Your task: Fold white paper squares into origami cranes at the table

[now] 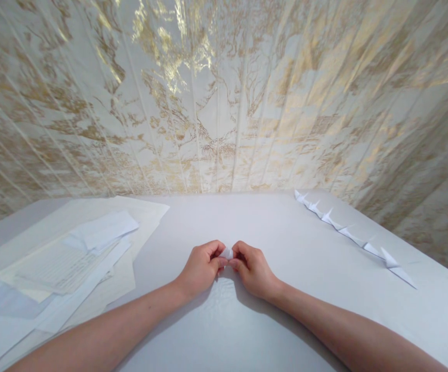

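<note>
A small piece of folded white paper (pixel 227 253) is pinched between my two hands, just above the middle of the white table. My left hand (pixel 204 263) grips its left side with thumb and fingers. On the other side my right hand (pixel 253 266) holds it the same way, the two thumbs nearly touching. Most of the paper is hidden behind the fingers, so its full shape does not show. Along the table's right side runs a row of several folded white paper cranes (pixel 392 261), their pointed ends nearly touching.
Loose sheets of paper (pixel 150 217) overlap in a pile on the left, some with printed text. Smaller white paper pieces (pixel 108 230) lie on top. Behind the white table (pixel 208 217) hangs a pleated white and gold curtain (pixel 216 113), close to its far edge.
</note>
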Demonstrator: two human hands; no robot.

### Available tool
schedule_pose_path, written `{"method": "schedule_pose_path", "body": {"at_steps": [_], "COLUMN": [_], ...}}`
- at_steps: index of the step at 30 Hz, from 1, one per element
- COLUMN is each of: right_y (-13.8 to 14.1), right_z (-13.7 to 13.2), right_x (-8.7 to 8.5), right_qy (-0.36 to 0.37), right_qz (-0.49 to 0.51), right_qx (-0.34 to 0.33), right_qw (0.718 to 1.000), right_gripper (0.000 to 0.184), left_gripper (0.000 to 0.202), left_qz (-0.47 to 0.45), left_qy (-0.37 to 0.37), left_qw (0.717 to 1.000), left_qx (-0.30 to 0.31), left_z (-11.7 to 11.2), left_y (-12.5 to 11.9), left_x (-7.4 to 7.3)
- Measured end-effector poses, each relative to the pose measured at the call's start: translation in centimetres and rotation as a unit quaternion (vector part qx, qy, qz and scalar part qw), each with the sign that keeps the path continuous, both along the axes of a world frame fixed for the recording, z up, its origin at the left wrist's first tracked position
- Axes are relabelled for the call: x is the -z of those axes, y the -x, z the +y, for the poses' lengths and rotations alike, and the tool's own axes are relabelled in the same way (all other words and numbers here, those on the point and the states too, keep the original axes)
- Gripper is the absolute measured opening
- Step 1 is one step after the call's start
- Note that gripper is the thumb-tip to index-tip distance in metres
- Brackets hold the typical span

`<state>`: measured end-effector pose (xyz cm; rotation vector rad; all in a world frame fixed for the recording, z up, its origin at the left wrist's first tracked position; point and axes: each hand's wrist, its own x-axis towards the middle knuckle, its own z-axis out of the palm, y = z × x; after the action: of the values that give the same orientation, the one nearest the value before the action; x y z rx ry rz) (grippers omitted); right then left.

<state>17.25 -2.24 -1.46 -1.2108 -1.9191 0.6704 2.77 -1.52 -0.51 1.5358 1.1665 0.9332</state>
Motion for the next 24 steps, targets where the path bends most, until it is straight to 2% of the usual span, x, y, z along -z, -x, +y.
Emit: {"method": "schedule_pose_path", "body": {"at_steps": [4,9,14,24], "right_y": [-0.1,-0.17,-0.27,-0.44], "right_z": [0.17,0.58,0.49,0.54], "right_x": [0.2,0.75,0.76,0.45], "right_qy": [0.017,0.04,0.088,0.17], "right_qz": [0.021,0.107,0.193,0.281], "right_qx": [0.0,-0.008,-0.069,-0.099], "right_qw": [1.0,0.993,0.975,0.94], "right_gripper": [0.01,0.009,0.016,0.033], "left_gripper": [0.008,0.014,0.012,0.01], "left_qz": [-0.025,-0.082,-0.06,-0.037], "left_qy": [0.014,0.008,-0.013,-0.026], "left_qw": [1.0,0.996,0.997,0.996], "left_qx": [0.005,-0.036,-0.053,-0.075], "left_z": [0.03,0.6,0.74,0.75], "left_y": [0.01,0.25,0.51,0.6], "left_x": [-0.07,0.35,0.49,0.14]}}
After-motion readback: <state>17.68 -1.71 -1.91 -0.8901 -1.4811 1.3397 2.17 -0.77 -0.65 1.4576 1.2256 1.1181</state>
